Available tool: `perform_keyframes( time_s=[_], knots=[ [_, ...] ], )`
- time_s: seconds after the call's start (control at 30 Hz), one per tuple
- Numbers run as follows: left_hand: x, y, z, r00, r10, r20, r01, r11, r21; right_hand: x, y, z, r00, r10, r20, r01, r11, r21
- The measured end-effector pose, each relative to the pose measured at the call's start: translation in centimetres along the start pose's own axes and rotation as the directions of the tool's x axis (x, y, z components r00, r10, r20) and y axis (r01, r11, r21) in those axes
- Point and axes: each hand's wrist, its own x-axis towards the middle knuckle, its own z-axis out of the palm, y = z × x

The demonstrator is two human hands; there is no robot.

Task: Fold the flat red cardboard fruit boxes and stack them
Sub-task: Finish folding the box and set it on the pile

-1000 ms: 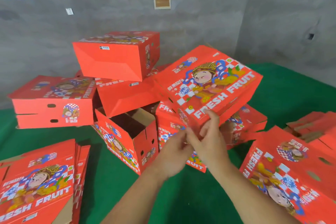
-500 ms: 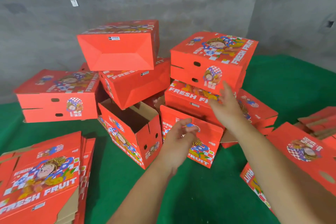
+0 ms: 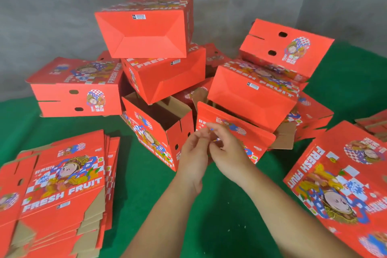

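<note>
Green felt [image 3: 219,205] covered the surface in front of you, and a grey concrete wall [image 3: 52,27] stood behind it. Your left hand [image 3: 193,158] and right hand [image 3: 227,153] met in front of you above the felt, empty, fingers [image 3: 201,136] loosely curled and nearly touching, gripping nothing. To the left of your hands lay the stack of flat boxes [image 3: 62,184], printed side up. To their right lay another flat box [image 3: 343,184], tilted toward you. Just beyond your hands sat an open box [image 3: 155,132] with its brown inside showing, and beside it a half-folded box [image 3: 234,130] leaned against the heap. Farther back rose the pile of folded boxes [image 3: 165,75], some on their sides. On its right the top right box [image 3: 287,48] rested slanted, and highest of all the top box [image 3: 144,29] showed you its folded bottom.
</note>
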Motion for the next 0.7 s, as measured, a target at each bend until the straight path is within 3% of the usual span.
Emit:
perform_keyframes(
  time_s=[0.37,0.57,0.7],
  knots=[
    [-3.3,-1.6,-9.2,0.988,-0.109,-0.111,0.102,0.993,-0.065,-2.8,0.3,9.3,0.989,0.092,0.117,-0.081,0.992,-0.093],
    [-6.1,-2.3,-20.8,0.953,-0.193,-0.232,0.176,0.980,-0.093,-4.7,0.1,20.7,0.940,0.219,0.263,-0.207,0.976,-0.072],
    [-8.0,-1.8,-30.4,0.906,-0.227,-0.358,0.201,0.973,-0.110,-5.9,-0.1,29.9,0.860,0.339,0.381,-0.337,0.939,-0.073]
  ],
)
